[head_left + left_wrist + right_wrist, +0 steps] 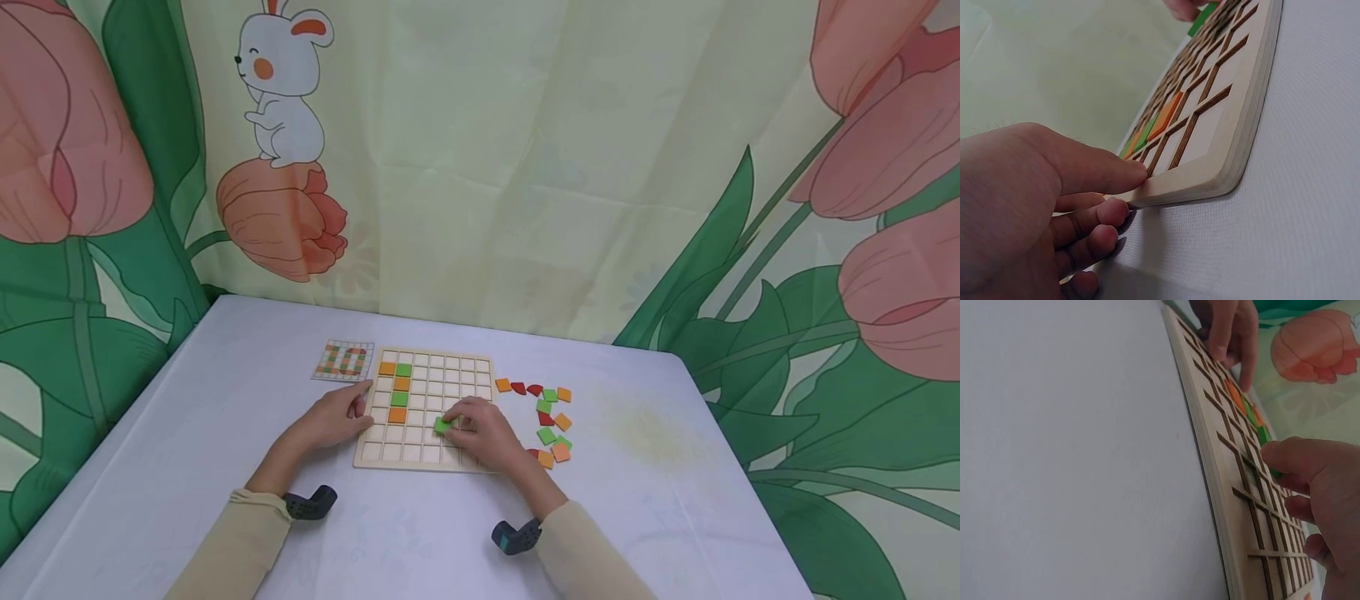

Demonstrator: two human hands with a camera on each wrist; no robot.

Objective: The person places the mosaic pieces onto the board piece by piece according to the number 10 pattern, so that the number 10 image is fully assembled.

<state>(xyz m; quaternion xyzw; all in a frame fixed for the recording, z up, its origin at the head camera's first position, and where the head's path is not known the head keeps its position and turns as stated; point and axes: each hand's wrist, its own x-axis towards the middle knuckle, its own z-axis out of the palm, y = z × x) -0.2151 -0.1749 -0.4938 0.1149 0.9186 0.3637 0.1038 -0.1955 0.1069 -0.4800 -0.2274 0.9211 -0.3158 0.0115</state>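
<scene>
My right hand (486, 433) pinches a green square tile (442, 426) between thumb and fingers, over the lower middle of a wooden grid board (431, 467). In the right wrist view the tile (1264, 434) is tilted on edge, partly hidden by the thumb. At the board's left edge my left hand (332, 417) rests, thumb and index finger spread apart along the rim. Its thumb (1125, 176) presses on the frame near a corner, and the other fingers bend loosely beside it. Orange tiles (397, 414) and green tiles (400, 399) sit in cells on the board's left side.
A printed pattern card (344, 361) lies beyond the left hand. Right of the board are scattered several loose tiles: orange squares (564, 395), green squares (546, 436) and red quarter-round pieces (534, 390). A white cloth covers the table (637, 517); a printed curtain (480, 208) hangs behind.
</scene>
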